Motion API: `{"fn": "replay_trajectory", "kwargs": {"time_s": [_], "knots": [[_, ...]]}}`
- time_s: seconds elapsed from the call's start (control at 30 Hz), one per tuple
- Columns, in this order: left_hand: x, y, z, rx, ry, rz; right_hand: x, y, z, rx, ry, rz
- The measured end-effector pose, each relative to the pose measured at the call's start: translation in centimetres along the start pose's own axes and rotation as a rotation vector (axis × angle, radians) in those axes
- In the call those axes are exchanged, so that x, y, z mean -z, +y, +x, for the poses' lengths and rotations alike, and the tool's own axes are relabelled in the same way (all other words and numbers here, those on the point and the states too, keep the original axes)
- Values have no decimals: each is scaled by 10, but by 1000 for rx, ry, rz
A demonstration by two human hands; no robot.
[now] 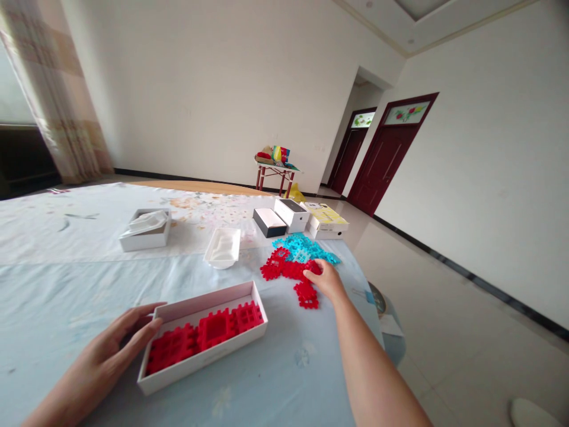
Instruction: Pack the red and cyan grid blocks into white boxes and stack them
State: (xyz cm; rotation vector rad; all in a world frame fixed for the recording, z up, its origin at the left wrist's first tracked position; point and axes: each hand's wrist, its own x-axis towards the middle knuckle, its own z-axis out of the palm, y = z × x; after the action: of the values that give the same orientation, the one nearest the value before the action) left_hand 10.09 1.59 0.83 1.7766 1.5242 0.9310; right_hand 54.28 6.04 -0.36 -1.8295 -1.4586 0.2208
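Red plastic pieces with bumpy, notched edges (216, 326) lie in a row inside a long, open, white cardboard box (207, 360). The box sits at a slant on the counter (284, 379), on a pale blue cloth. The left hand (111, 344) is at the box's left end, with its thumb at the rim. Its thumb and fingers are a little apart; how tightly it holds the box, one cannot tell.

The right hand (328, 281) is narrow, with thumb and finger closed on part of the loose red plastic pile (291, 270). That pile is to the right of the box, and bright blue notched plastic pieces (302, 243) lie just behind it, touching it.

Farther back are a shallow white plastic tray (223, 248), a square white box (144, 242) with a crumpled white thing on top, and three small boxes (291, 214) near each other.
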Motion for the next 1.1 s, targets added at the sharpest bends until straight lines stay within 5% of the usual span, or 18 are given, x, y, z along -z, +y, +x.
{"fn": "replay_trajectory", "kwargs": {"time_s": [0.47,1.1], "knots": [[2,24,-6,-4,-3,17,-12,-4,-1,76,-85,-12],[-3,18,-9,-81,7,-3,-1,-28,-14,98,-120,17]]}}
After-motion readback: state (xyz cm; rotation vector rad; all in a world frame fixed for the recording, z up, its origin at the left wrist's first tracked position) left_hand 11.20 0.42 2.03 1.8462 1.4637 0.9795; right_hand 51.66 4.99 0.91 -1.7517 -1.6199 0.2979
